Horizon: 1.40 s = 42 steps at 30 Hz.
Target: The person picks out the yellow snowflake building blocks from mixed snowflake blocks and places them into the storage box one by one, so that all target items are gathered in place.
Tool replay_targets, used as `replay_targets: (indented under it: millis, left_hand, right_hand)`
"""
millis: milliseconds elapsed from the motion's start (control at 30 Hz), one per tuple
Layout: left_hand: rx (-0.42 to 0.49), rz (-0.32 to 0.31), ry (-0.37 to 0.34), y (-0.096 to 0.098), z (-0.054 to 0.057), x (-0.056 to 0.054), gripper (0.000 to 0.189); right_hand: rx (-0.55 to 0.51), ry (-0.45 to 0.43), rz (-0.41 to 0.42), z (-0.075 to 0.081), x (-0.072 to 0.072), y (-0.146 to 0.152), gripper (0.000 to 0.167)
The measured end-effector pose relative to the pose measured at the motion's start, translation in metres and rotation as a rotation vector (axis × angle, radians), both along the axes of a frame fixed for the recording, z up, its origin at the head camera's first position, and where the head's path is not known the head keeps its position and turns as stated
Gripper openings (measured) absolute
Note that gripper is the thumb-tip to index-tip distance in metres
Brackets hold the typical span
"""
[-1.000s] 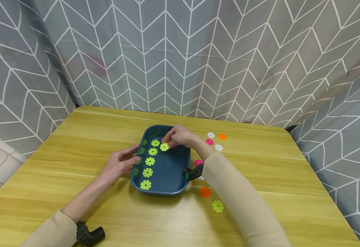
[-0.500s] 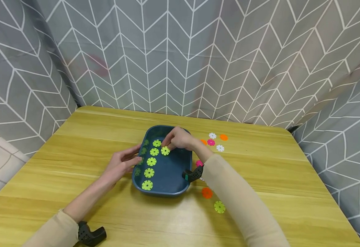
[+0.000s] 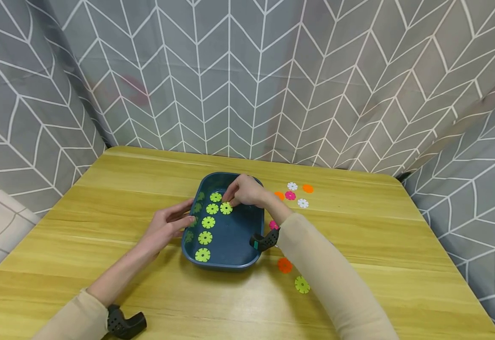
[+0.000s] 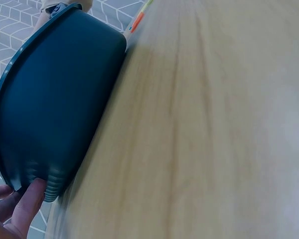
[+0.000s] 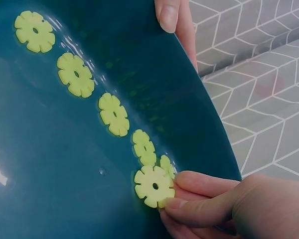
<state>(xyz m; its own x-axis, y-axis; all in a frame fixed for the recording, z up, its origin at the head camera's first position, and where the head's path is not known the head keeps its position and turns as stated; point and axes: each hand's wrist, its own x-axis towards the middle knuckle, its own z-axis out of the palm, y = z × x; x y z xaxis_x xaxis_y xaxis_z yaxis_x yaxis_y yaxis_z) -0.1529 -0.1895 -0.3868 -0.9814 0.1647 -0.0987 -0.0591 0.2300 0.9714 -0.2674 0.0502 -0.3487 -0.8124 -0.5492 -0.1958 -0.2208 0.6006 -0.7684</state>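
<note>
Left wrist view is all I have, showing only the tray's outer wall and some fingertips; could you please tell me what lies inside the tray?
Observer: Five yellow-green flower discs lie in a row along the left side of the blue tray.
Operator: Thank you. Is the right hand in there too?
Observer: Yes. The right hand pinches a sixth disc in its grip, low over the tray floor beside the far end of the row.
Operator: And are any pieces outside the tray?
Observer: Several lie on the table to its right, among them an orange disc and a green disc near the front.
</note>
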Motion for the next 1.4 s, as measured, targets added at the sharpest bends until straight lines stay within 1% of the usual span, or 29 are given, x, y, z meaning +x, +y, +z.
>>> replay_targets:
  millis: [133,467,767,833,1000,1100,1233,1400]
  left_hand:
    - [0.005,-0.002,-0.001,0.000,0.000,0.000,0.063]
    - [0.012,-0.009,-0.005,0.000,0.001,0.000,0.062]
    - [0.014,-0.011,-0.001,0.000,0.001,0.000,0.062]
    - [0.017,-0.011,-0.002,0.000,0.001,0.000,0.062]
    - [0.024,-0.010,-0.003,0.001,0.003,0.001,0.061]
    - [0.027,-0.012,0.003,0.001,0.003,0.001,0.062]
    - [0.031,-0.012,0.006,0.002,0.002,0.001,0.063]
    - [0.017,-0.005,0.002,0.002,0.001,0.000,0.063]
  right_hand:
    - [0.009,0.020,-0.017,-0.001,0.000,-0.001,0.017]
    - [-0.010,0.026,-0.034,-0.004,-0.001,-0.002,0.014]
    - [-0.063,0.042,-0.038,-0.002,0.001,-0.001,0.014]
    - [-0.091,0.033,-0.025,0.001,0.002,0.000,0.015]
    - [-0.205,0.001,-0.005,0.010,0.005,0.005,0.019]
    - [-0.231,0.003,-0.010,0.015,0.009,0.010,0.021]
    - [-0.244,-0.008,-0.039,0.020,0.013,0.021,0.022]
    - [-0.314,-0.002,-0.090,0.021,0.017,0.040,0.022]
